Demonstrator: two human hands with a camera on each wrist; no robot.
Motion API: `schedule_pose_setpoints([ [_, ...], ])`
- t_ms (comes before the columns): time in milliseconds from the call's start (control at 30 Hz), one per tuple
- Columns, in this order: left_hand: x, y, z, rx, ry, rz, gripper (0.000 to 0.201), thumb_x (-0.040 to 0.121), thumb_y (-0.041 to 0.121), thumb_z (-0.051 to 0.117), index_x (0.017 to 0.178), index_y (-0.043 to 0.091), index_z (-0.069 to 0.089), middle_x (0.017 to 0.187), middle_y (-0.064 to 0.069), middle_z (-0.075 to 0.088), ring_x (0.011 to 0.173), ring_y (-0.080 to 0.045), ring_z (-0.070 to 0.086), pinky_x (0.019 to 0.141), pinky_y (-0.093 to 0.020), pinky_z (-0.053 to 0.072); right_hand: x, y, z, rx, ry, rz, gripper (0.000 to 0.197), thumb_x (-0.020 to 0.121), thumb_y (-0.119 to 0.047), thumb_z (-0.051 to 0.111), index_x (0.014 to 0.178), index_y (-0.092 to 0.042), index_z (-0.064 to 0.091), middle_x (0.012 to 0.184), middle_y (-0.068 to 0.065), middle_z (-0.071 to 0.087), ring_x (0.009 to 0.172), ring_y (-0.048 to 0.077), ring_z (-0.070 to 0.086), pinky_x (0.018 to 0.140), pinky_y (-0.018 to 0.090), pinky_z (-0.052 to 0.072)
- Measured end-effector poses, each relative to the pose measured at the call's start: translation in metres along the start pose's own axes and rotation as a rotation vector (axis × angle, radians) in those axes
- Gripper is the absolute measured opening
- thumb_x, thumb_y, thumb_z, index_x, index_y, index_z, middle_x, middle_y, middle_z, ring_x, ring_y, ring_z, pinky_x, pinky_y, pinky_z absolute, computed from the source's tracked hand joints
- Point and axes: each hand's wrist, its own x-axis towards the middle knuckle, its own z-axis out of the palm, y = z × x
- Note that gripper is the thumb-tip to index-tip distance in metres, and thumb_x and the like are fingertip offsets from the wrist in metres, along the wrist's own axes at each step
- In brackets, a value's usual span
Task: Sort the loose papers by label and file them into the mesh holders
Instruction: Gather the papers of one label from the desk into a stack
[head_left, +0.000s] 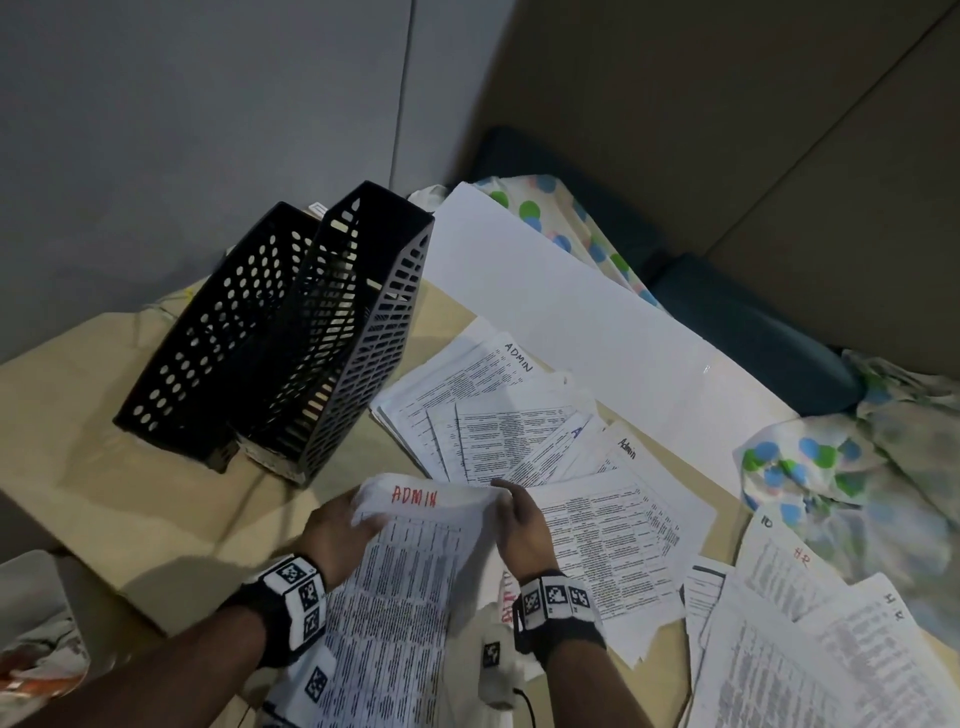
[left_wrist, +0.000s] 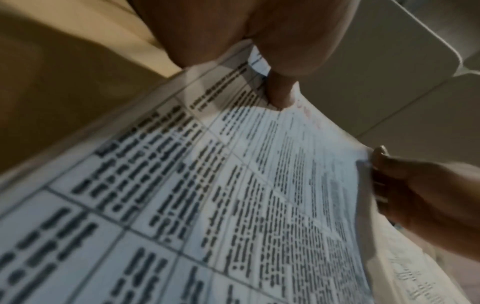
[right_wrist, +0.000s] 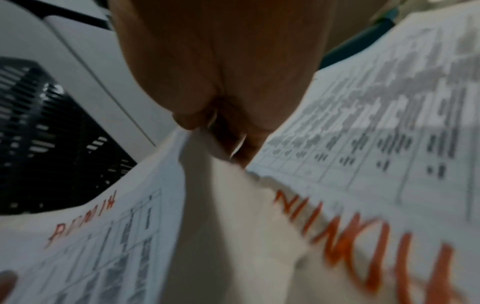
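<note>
Both hands hold up a stack of printed sheets (head_left: 410, 566) with "ADMIN" in red at the top. My left hand (head_left: 345, 525) grips the top left corner; my right hand (head_left: 511, 512) pinches the top right corner. In the left wrist view the sheets (left_wrist: 233, 195) fill the frame, with my left thumb (left_wrist: 279, 92) on them. The right wrist view shows the red-lettered sheets (right_wrist: 337, 216) blurred. Two black mesh holders (head_left: 291, 332) stand side by side on the tan surface just beyond my left hand. More papers marked "ADMIN" (head_left: 498, 415) lie fanned to the right of the holders.
Sheets marked "HR" (head_left: 810, 597) lie at the right front. A long blank white sheet (head_left: 571, 312) runs diagonally behind the papers. Spotted cloth (head_left: 831, 467) and a dark cushion (head_left: 753, 327) lie to the right. Grey wall panels (head_left: 182, 104) stand behind the holders.
</note>
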Motion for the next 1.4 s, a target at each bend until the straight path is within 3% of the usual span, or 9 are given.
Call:
schedule_pose_setpoints([
  [133, 0.000, 0.000, -0.015, -0.033, 0.138, -0.001, 0.033, 0.085, 0.015, 0.067, 0.117, 0.012, 0.062, 0.107, -0.009, 0.068, 0.098, -0.026, 0.062, 0.088, -0.033, 0.047, 0.012, 0.011, -0.016, -0.682, -0.095, -0.117, 0.054, 0.089, -0.020, 0.060, 0.139, -0.022, 0.039, 0.145, 0.004, 0.041, 0.123, 0.019, 0.049, 0.104, 0.035, 0.043],
  [267, -0.005, 0.004, -0.026, 0.128, 0.169, -0.023, 0.039, 0.088, 0.020, 0.063, 0.125, 0.008, 0.057, 0.112, -0.021, 0.067, 0.099, -0.036, 0.063, 0.080, -0.031, 0.046, 0.027, 0.013, -0.021, -1.063, -0.380, -0.216, 0.096, 0.075, -0.006, 0.071, 0.149, -0.028, 0.014, 0.160, -0.003, 0.006, 0.147, 0.022, 0.013, 0.120, 0.046, 0.014],
  [533, -0.012, -0.010, -0.034, 0.204, 0.103, -0.021, 0.038, 0.091, 0.018, 0.054, 0.127, 0.026, 0.050, 0.110, -0.012, 0.069, 0.093, -0.033, 0.066, 0.075, -0.028, 0.049, 0.045, -0.008, -0.013, -1.214, -0.458, -0.287, 0.060, 0.078, -0.021, 0.068, 0.131, -0.019, 0.039, 0.135, 0.005, 0.049, 0.124, 0.028, 0.044, 0.109, 0.044, 0.031],
  [733, -0.019, -0.010, -0.039, 0.144, 0.085, -0.104, 0.038, 0.090, 0.022, 0.057, 0.127, 0.018, 0.052, 0.118, -0.011, 0.066, 0.106, -0.031, 0.063, 0.085, -0.030, 0.048, 0.037, -0.002, -0.024, -1.057, -0.529, -0.189, 0.056, 0.079, -0.008, 0.064, 0.124, -0.030, 0.037, 0.102, 0.005, 0.072, 0.094, 0.027, 0.065, 0.084, 0.039, 0.053],
  [867, -0.018, -0.020, -0.038, 0.122, -0.002, -0.130, 0.035, 0.088, 0.035, 0.059, 0.119, 0.017, 0.060, 0.109, -0.009, 0.070, 0.096, -0.028, 0.065, 0.078, -0.028, 0.047, 0.032, 0.002, -0.033, -1.021, -0.549, -0.113, 0.039, 0.080, -0.012, 0.069, 0.115, -0.027, 0.063, 0.111, 0.001, 0.070, 0.106, 0.022, 0.063, 0.091, 0.035, 0.051],
  [1100, 0.008, -0.060, -0.037, -0.031, 0.089, -0.020, 0.120, 0.042, 0.097, 0.042, 0.124, 0.010, 0.052, 0.107, -0.017, 0.068, 0.098, -0.036, 0.065, 0.082, -0.047, 0.053, 0.041, -0.038, -0.086, -0.556, -0.417, 0.007, 0.006, 0.087, -0.022, 0.067, 0.091, -0.024, 0.070, 0.090, -0.004, 0.071, 0.077, 0.011, 0.065, 0.070, 0.029, 0.055],
  [1200, -0.009, -0.018, -0.045, -0.049, 0.134, 0.013, 0.098, 0.061, 0.077, 0.060, 0.133, 0.014, 0.040, 0.120, -0.011, 0.061, 0.109, -0.031, 0.059, 0.090, -0.042, 0.048, 0.042, -0.068, -0.110, -0.287, -0.281, -0.065, 0.006, 0.089, -0.018, 0.065, 0.086, -0.023, 0.066, 0.058, -0.012, 0.064, 0.050, -0.005, 0.055, 0.053, 0.018, 0.040],
  [1300, -0.022, 0.020, -0.041, -0.162, 0.129, 0.053, 0.037, 0.087, 0.010, 0.064, 0.117, 0.012, 0.043, 0.114, -0.006, 0.053, 0.106, -0.022, 0.051, 0.091, -0.035, 0.041, 0.033, -0.089, -0.112, 0.011, -0.144, -0.138, 0.012, 0.090, -0.017, 0.064, 0.079, -0.022, 0.062, 0.047, -0.018, 0.060, 0.042, -0.007, 0.052, 0.044, 0.006, 0.036],
  [1400, -0.017, 0.021, -0.034, -0.205, 0.170, 0.097, 0.034, 0.084, 0.009, 0.066, 0.116, 0.003, 0.054, 0.110, -0.007, 0.056, 0.103, -0.018, 0.050, 0.086, -0.027, 0.035, 0.023, -0.089, -0.091, 0.123, -0.075, -0.118, 0.012, 0.087, -0.025, 0.063, 0.078, -0.018, 0.062, 0.046, -0.015, 0.061, 0.042, -0.003, 0.053, 0.043, 0.007, 0.037],
])
